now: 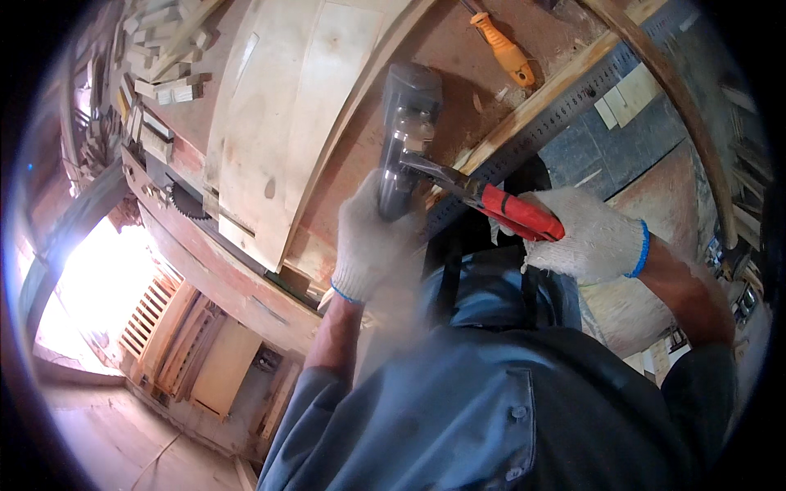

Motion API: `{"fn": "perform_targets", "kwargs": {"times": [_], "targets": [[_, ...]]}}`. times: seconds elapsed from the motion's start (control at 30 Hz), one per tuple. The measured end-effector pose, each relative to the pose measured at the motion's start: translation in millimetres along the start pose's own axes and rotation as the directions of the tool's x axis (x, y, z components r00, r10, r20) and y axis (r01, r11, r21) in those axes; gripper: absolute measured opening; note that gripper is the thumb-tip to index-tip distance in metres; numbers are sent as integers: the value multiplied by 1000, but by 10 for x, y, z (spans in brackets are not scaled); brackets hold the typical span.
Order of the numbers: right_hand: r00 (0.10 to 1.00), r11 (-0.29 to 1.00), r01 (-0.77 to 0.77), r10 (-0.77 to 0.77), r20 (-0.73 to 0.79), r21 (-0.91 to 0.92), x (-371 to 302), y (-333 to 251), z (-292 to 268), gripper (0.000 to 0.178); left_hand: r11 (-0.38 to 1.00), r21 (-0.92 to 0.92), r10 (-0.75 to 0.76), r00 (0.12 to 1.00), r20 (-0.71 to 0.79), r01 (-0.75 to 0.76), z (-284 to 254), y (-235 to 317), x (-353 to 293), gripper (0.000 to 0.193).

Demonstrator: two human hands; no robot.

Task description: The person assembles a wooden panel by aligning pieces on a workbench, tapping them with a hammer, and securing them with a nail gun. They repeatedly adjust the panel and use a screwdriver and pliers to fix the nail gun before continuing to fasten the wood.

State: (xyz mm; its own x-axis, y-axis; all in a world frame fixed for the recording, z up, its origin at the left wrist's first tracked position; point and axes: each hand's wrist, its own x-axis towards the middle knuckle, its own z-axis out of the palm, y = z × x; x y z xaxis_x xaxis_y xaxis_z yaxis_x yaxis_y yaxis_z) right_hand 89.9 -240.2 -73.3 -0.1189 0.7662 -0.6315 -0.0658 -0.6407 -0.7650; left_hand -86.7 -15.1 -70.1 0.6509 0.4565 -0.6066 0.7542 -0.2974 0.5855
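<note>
My left hand (368, 237), in a white knit glove with a blue cuff edge, is wrapped round the lower part of a dark grey, shiny tool (409, 94) with a blocky head. What kind of tool it is I cannot make out. In my right hand (589, 233), gloved the same way, are red-handled pliers (524, 214). Their metal jaws reach left to the middle of the grey tool and seem to touch it; whether they grip a part there is too blurred to tell. Both hands are in front of my body, above the bench edge.
An orange-handled screwdriver (508, 53) lies on the brown bench beyond the hands. A long steel ruler (565, 106) runs diagonally along a wood strip. Pale wood panels (286, 114) are to the left, near a toothed saw blade (187, 203). Wood offcuts (176, 86) are piled at far left.
</note>
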Motion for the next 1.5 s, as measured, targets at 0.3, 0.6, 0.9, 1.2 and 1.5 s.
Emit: {"fn": "perform_targets", "kwargs": {"times": [0.3, 0.6, 0.9, 1.2, 1.5], "targets": [[923, 631, -276, -36, 383, 725, 380, -61, 258, 31, 998, -28, -48, 998, 30, 49, -143, -37, 6, 28], [980, 937, -116, 54, -189, -331, -18, -60, 158, 56, 997, -65, -46, 999, 16, 47, 93, 15, -6, 23], [942, 876, -180, 24, -334, -447, -135, -151, 147, 69, 997, -12, 75, 997, -9, -75, 170, -41, -15, 21], [889, 834, -141, -130, -439, -533, -66, -119, 216, 44, 999, -30, -19, 999, 34, 20, 99, -80, 33, 21], [912, 814, -234, -5, -409, -532, -72, -75, 242, 60, 1000, -14, -8, 1000, 23, 8, 102, -43, 15, 22]]}}
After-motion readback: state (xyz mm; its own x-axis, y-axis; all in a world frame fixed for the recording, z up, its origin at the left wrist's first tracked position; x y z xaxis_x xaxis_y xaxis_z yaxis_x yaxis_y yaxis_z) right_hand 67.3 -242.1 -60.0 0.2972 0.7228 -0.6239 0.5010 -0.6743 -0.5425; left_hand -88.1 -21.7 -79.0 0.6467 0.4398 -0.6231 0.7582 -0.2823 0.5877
